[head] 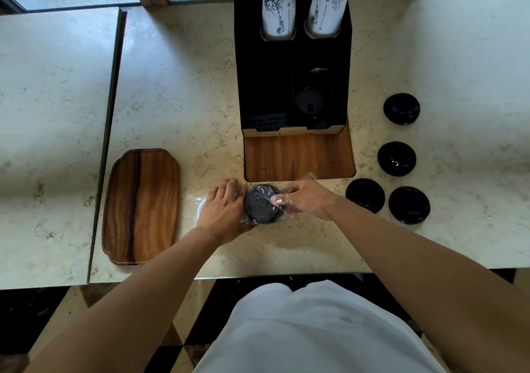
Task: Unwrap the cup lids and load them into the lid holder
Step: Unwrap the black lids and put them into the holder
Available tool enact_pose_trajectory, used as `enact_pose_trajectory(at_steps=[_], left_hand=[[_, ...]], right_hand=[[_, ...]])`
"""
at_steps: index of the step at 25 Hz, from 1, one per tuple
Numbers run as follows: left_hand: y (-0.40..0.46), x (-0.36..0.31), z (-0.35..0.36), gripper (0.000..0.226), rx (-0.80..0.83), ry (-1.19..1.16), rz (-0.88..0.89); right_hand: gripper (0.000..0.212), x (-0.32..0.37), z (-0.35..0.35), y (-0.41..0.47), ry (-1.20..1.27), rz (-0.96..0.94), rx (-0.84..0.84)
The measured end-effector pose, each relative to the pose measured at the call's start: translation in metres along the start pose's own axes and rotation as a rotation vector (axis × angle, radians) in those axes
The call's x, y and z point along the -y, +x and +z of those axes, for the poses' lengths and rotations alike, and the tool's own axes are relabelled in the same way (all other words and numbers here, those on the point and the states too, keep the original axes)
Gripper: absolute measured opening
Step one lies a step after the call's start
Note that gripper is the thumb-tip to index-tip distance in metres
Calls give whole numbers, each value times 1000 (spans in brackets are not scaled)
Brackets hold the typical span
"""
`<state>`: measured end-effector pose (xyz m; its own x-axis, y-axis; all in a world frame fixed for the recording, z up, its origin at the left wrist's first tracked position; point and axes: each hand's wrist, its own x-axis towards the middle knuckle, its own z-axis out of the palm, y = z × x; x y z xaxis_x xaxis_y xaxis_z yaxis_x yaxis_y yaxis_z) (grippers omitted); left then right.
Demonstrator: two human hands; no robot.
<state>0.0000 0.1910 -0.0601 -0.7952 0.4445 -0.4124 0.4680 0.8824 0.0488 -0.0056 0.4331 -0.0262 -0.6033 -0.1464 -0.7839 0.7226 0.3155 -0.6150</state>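
left hand [222,209] grips the clear plastic wrap [308,178] beside the stack of round black plastic lids [261,207] | right hand [305,197] pinches the wrap | stack lies on the pale stone counter [177,86], just before the black lid holder [292,66]

No text can be read. The two stacks of paper cups at the far edge of the counter, the left cup stack [277,5] and the right cup stack [329,2], carry dark line drawings and what may be small lines of print and round marks, too small and blurred to make out.
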Motion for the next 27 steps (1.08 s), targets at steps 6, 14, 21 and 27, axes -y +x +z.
enact_pose_trajectory(at_steps=[6, 14, 21, 27], left_hand=[[-1, -1, 0, 110, -17, -7, 0], [-1, -1, -1, 105, -27, -41, -12], [-1, 0, 0, 103, -25, -38, -7], [4, -6, -5, 96, -63, -54, -47]], right_hand=[[23, -8, -18, 0, 143, 31, 52], [24, -16, -47, -9, 123, 32, -6], [36, -33, -66, -18, 136, 10, -134], [24, -39, -85, -24, 165, -53, -330]])
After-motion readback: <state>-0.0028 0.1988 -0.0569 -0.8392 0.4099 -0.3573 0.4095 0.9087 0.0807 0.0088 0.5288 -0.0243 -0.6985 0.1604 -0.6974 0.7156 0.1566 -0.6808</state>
